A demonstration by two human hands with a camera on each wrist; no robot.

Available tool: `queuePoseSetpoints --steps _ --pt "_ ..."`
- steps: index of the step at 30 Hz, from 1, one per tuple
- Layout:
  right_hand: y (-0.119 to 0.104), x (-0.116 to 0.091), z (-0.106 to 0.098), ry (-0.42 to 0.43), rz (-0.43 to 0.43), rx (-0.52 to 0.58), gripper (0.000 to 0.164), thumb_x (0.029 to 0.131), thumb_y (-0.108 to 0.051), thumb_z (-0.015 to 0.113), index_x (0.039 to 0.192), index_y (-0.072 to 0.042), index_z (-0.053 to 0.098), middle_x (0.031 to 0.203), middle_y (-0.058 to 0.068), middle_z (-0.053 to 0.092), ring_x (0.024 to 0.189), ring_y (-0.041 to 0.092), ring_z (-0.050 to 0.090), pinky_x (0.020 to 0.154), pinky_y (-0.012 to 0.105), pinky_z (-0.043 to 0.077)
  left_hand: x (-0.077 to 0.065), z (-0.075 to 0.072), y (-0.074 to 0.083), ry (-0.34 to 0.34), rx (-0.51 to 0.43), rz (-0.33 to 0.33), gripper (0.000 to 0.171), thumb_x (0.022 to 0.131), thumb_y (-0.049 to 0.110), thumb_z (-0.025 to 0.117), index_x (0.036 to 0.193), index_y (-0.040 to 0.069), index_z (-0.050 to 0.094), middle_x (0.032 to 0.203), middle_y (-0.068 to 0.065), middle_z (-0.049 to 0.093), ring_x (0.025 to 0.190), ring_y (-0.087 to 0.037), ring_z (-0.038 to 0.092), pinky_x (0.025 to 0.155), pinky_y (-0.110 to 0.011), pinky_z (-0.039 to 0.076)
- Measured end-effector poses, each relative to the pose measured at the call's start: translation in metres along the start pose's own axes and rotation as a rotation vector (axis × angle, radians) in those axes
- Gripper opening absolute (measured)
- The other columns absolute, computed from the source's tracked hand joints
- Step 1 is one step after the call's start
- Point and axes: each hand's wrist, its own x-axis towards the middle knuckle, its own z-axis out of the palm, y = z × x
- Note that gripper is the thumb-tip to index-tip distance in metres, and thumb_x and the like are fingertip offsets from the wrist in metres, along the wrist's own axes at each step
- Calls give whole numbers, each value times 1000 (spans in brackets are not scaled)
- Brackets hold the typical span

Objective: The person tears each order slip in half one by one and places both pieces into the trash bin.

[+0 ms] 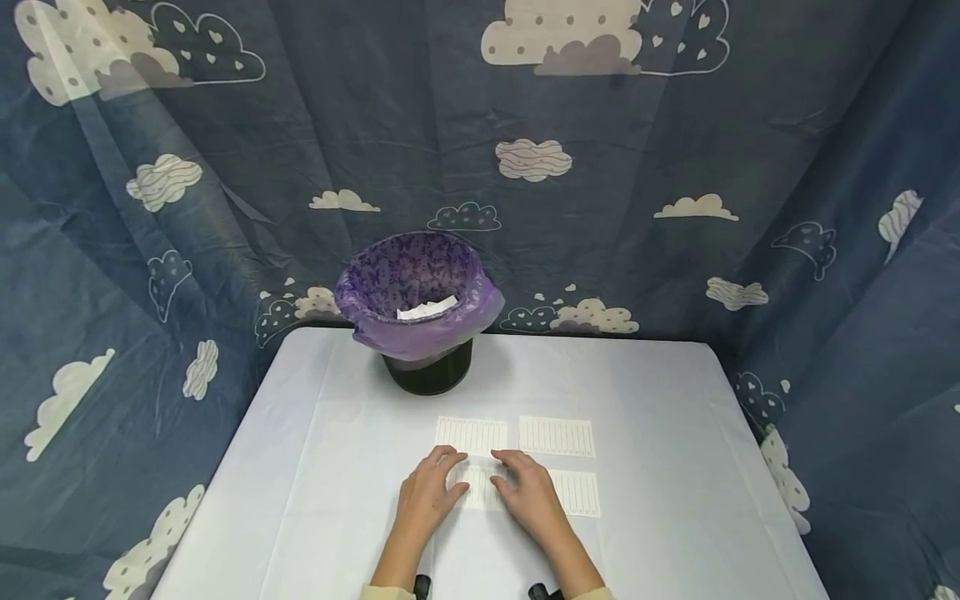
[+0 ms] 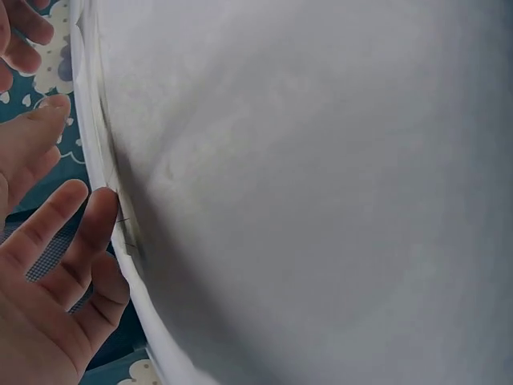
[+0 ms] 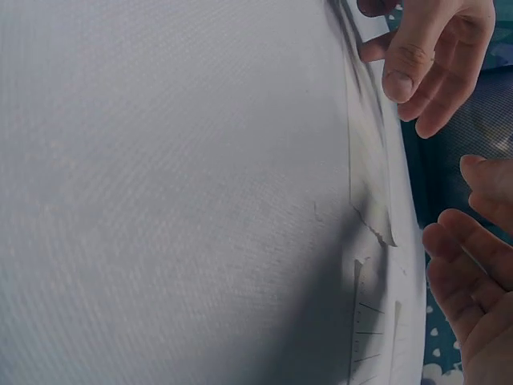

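Note:
White paper slips ruled with thin upright lines lie on the white table in two rows. Of the far pair, the left slip (image 1: 472, 432) and the right slip (image 1: 557, 437) show almost whole. In the near row, the left slip (image 1: 481, 490) sits between the hands, its sides partly covered. The near right slip (image 1: 579, 494) is partly behind my right hand (image 1: 531, 493). That hand hovers over or touches the near row, fingers slightly bent, gripping nothing. My left hand (image 1: 429, 495) is at the near left slip's left side, fingers relaxed; contact is unclear.
A black bin (image 1: 429, 379) lined with a purple bag (image 1: 420, 337) stands at the table's back left, with white paper (image 1: 427, 308) inside. Dark blue cloud-print curtains (image 1: 600, 167) enclose the white-covered table (image 1: 660, 417) at the back and sides.

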Motion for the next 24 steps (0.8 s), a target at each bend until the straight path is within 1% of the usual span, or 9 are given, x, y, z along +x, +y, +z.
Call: queuePoseSetpoints --steps 2,5,7,9,13,17,24 --pt "0 -1 2 -8 3 2 38 87 -15 86 124 -14 76 125 5 77 110 22 76 97 41 62 -1 1 -2 -5 -1 6 47 81 29 92 124 22 76 131 2 70 105 -23 74 73 -35 61" --pt "0 0 4 -15 -11 -4 36 87 -14 85 122 -13 76 122 5 78 103 19 76 92 39 63 0 2 -3 -2 5 18 47 81 28 92 125 22 76 131 2 70 106 -23 73 76 -36 62" --pt "0 2 5 -15 -17 -9 35 88 -13 85 122 -12 77 119 4 78 97 15 74 87 35 63 2 2 -2 -6 2 21 47 82 28 92 126 21 76 131 2 70 108 -23 73 77 -36 62" --pt "0 4 6 -15 -20 -16 34 88 -12 85 121 -11 77 113 3 79 88 11 70 80 31 61 4 3 -1 -16 -10 22 48 83 28 91 127 21 75 131 2 69 108 -23 72 78 -36 62" --pt "0 6 8 -43 9 3 33 88 -11 85 120 -10 77 106 2 78 79 3 61 71 22 55 6 5 1 -48 -26 8 49 84 28 91 129 21 74 131 2 70 108 -23 72 79 -36 62" --pt "1 7 11 -81 10 24 33 88 -9 84 120 -7 77 110 5 78 76 3 58 67 19 51 6 6 2 -63 -16 -7 49 83 27 91 128 21 74 128 3 70 106 -22 71 78 -36 61" --pt "1 6 22 -134 28 28 37 87 -9 84 123 -6 76 121 9 77 75 0 56 64 17 49 4 9 1 -84 -3 -28 50 82 28 92 128 20 74 124 4 69 102 -20 70 77 -34 60"
